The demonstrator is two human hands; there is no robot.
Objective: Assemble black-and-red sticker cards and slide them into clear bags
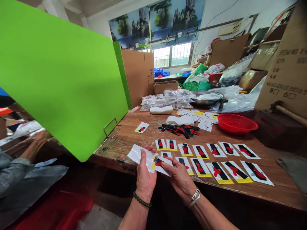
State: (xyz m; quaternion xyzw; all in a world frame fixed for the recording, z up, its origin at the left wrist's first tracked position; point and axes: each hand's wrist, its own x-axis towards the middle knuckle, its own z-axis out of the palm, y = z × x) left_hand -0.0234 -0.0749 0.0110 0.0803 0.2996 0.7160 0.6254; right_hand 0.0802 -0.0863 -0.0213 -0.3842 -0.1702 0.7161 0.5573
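My left hand [146, 179] is closed on a thin whitish plastic sleeve [135, 153], with the thumb lying along its top. My right hand [181, 177] pinches a white card [165, 170] that has a yellow end and bears a small black and red piece. The card's yellow end meets the sleeve under my left fingers; whether it is inside cannot be made out. Beyond and to the right, similar cards [199, 166] lie in two rows, each with a black and red strip on it. One more card [142, 127] lies apart, farther back.
A pile of black and red strips [179, 129] lies behind the rows, with loose cards [203, 118] beyond. A red basin [237, 123] stands right, near a carton [280, 67]. Filled plastic bags [168, 99] sit behind. A green panel [72, 76] rises left, beside another person's arm [33, 147].
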